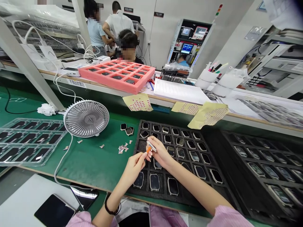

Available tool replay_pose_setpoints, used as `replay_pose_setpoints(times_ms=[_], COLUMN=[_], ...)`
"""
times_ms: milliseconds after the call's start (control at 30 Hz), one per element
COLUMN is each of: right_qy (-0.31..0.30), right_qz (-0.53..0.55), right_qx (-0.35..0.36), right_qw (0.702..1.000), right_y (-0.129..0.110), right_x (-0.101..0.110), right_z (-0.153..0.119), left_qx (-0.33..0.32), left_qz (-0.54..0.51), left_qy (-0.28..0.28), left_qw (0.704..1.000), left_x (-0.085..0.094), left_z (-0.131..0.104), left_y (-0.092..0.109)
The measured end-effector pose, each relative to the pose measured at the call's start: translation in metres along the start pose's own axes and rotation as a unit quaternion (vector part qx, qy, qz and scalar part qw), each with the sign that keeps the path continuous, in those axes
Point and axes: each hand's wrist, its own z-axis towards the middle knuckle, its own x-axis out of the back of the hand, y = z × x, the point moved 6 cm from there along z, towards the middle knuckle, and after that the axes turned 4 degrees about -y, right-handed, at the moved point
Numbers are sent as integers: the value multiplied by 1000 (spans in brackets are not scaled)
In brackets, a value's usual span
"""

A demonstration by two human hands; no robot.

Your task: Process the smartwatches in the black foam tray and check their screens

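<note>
My right hand [159, 149] is closed around a small pale watch case [151, 146] and holds it tilted above a black foam tray [148, 171]. My left hand [136, 164] pinches a thin orange stick [149, 149], whose tip meets the edge of the case. The fingers hide part of both. In the tray's compartments below lie several square watches with dark faces, such as one watch [154, 182] near the front edge. Two loose watch parts [129, 130] rest on the green mat left of the tray.
A round fan [86, 119] stands to the left, beside a clear plastic tray [28, 159] of black parts. Small scraps [123, 148] are scattered on the mat. A second black tray [248, 148] lies right. A pink foam tray [144, 85] sits on the shelf; people are behind.
</note>
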Motion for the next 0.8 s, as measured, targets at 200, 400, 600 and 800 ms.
replay_pose_setpoints(times_ms=[200, 400, 600, 800], right_qy=[-56, -64, -8, 28], right_qz=[71, 146, 83, -125], right_qx=[-46, -91, -35, 47], right_qw=[995, 983, 996, 991], right_y=[10, 12, 16, 7], right_x=[-6, -13, -10, 6], right_z=[-1, -2, -4, 1], left_qx=[6, -7, -15, -14], left_qz=[-42, -87, -76, -34], left_qy=[-22, -9, 49, 131], left_qw=[999, 996, 996, 991], left_x=[-4, -6, 6, 35], left_z=[-1, -2, 4, 2], left_y=[5, 8, 14, 7])
